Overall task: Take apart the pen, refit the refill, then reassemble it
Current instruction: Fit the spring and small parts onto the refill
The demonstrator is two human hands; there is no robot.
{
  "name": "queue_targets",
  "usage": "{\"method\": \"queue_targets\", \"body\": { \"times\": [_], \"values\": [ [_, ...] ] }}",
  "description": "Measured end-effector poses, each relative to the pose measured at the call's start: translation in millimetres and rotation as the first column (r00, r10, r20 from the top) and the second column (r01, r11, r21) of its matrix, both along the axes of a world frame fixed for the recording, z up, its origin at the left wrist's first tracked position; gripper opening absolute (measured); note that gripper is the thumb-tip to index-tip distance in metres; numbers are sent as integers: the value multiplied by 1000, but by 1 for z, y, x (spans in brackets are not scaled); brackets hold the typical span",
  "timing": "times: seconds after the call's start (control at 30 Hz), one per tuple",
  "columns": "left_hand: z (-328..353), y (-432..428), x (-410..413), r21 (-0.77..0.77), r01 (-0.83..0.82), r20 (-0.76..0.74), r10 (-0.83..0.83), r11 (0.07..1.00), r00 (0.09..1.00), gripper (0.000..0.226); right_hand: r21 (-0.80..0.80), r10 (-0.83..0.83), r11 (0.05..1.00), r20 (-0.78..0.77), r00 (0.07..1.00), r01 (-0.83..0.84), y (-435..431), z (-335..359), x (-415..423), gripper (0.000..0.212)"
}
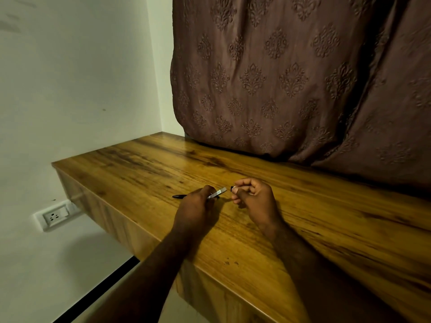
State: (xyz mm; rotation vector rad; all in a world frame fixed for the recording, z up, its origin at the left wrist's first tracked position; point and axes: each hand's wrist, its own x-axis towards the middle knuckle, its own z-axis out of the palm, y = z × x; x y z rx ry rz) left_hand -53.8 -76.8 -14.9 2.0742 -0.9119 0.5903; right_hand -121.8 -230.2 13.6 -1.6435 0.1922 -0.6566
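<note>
The pen is held low over the wooden desk, near its front edge, in the left hand. Its long axis runs roughly left to right across the view, rising slightly toward the right. The dark tapered tip projects from the left side of the hand and points left; the silver barrel end projects from the right side and points toward the right hand. The left-hand fingers are curled closed around the middle of the pen body, which hides the joint between the dark and silver sections. This grip probably serves to fix the body so that the open end can be worked on from the other side. The right hand is just beside the silver end, apart from it, with a narrow gap between. Its thumb and forefinger are pinched together on a small dark part, likely an end cap or push-button, though it is too small to identify; the remaining fingers are folded into the palm. Holding that part in line with the barrel suggests it belongs on that end. Whether the pen rests on the desk or is held clear of it cannot be determined. A brown patterned curtain hangs behind the desk, and a wall socket sits below it at the left.
</note>
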Motion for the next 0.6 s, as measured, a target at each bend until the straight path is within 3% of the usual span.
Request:
{"method": "queue_targets", "body": {
  "times": [0.1, 0.3, 0.6],
  "values": [
    [1, 0, -1, 4, 27, 17, -28, 1000, 999, 17, -3, 24, 1000, 1, 1000, -24, 2, 1, 0, 26],
    [3, 1, -3, 8, 74, 30, -74, 997, 997, 29, -39, 37, 998, -30, 999, -38, 5, -2, -1, 15],
    [3, 2, -4, -10, 114, 1, -114, 993, 993, 28, -36, 54, 998, -38, 998, -56, 3, -5, 0, 15]
  ]
}}
